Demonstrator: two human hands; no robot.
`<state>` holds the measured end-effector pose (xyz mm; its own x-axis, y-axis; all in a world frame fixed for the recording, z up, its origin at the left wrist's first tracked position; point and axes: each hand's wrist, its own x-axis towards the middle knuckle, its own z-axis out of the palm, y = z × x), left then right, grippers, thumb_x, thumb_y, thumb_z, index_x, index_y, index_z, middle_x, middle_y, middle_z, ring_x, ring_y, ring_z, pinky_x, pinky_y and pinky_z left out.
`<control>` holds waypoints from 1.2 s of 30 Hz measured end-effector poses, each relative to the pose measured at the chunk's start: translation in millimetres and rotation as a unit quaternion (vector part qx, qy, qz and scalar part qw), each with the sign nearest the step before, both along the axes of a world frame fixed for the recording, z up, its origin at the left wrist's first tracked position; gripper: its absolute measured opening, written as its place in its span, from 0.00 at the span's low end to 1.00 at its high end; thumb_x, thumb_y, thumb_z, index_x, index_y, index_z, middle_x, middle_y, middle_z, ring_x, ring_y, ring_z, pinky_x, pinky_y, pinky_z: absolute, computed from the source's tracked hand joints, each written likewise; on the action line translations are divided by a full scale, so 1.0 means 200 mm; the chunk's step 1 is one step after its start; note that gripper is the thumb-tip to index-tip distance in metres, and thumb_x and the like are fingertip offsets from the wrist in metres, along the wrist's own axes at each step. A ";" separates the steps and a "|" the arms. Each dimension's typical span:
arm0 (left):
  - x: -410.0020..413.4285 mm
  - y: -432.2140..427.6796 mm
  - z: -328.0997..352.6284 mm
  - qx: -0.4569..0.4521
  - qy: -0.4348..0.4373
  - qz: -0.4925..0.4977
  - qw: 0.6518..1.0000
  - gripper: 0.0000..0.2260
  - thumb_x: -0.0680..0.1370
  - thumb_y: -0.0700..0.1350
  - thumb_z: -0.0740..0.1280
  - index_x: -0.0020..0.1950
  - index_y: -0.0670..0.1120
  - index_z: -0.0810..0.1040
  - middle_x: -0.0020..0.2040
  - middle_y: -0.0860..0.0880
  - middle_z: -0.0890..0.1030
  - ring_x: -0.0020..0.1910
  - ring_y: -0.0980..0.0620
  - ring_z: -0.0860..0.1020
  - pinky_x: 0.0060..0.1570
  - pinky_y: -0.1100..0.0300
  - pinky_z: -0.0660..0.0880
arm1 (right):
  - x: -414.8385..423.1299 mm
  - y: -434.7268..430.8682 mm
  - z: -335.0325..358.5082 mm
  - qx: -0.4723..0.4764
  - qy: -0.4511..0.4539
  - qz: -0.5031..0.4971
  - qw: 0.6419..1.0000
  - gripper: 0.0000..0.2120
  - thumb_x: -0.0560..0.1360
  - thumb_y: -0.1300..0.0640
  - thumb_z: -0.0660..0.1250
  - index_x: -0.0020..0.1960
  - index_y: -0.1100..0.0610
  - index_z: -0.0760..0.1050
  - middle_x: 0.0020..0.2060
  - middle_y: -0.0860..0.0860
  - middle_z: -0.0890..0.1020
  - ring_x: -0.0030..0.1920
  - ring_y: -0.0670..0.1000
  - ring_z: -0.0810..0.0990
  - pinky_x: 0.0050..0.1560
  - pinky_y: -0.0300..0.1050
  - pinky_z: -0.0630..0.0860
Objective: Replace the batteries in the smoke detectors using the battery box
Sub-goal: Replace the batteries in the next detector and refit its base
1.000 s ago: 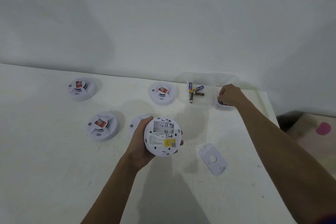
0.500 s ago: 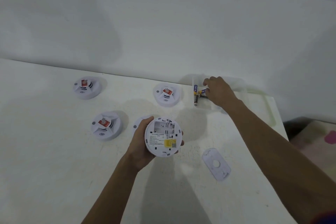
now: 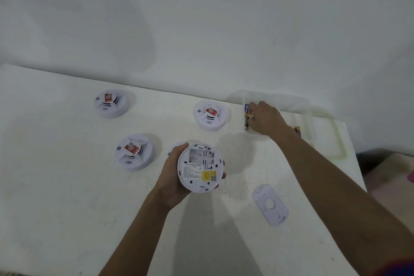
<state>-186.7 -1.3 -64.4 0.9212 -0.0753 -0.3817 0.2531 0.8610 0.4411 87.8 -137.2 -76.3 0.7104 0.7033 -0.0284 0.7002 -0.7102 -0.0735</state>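
Note:
My left hand (image 3: 172, 177) grips a white smoke detector (image 3: 200, 168) turned back side up, above the table. Its battery compartment at the top of the back is open and holds no batteries. My right hand (image 3: 266, 119) reaches into the left end of the clear battery box (image 3: 291, 101) at the back of the table. Its curled fingertips pinch one of the batteries (image 3: 246, 116) lying there. Another battery (image 3: 297, 130) shows in the box just past my right forearm.
Three smoke detectors (image 3: 111, 103) (image 3: 210, 114) (image 3: 134, 152) sit face up on the white table, and a further one (image 3: 177, 147) is partly hidden behind my left hand. A detached cover plate (image 3: 270, 204) lies front right. The box lid (image 3: 336, 136) lies by the table's right edge.
My right hand has moved from the box's right compartment to the batteries at its left end and closed its fingers there. The left hand keeps holding the detector still.

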 end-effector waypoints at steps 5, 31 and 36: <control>0.00 0.00 0.00 0.003 0.008 -0.009 1.000 0.28 0.79 0.58 0.48 0.65 0.40 0.73 0.61 0.33 0.75 0.56 0.32 0.76 0.48 0.43 0.77 | 0.00 0.04 0.02 0.032 0.084 -0.061 0.994 0.04 0.74 0.66 0.57 0.41 0.61 0.66 0.38 0.57 0.73 0.38 0.57 0.72 0.36 0.45 0.65; -0.06 0.08 0.07 0.037 0.002 -0.018 0.999 0.28 0.75 0.59 0.52 0.57 0.43 0.81 0.57 0.37 0.79 0.54 0.35 0.79 0.52 0.45 0.76 | -0.21 -0.08 0.26 0.260 0.064 -0.106 0.958 0.08 0.76 0.60 0.64 0.54 0.60 0.71 0.37 0.54 0.81 0.30 0.49 0.74 0.33 0.43 0.73; -0.09 0.13 0.10 0.042 -0.011 -0.035 0.998 0.29 0.75 0.60 0.52 0.60 0.42 0.79 0.59 0.36 0.78 0.55 0.34 0.78 0.53 0.45 0.75 | -0.59 -0.03 0.46 0.432 0.141 -0.099 0.885 0.05 0.75 0.60 0.66 0.50 0.54 0.72 0.36 0.47 0.83 0.25 0.45 0.66 0.28 0.35 0.66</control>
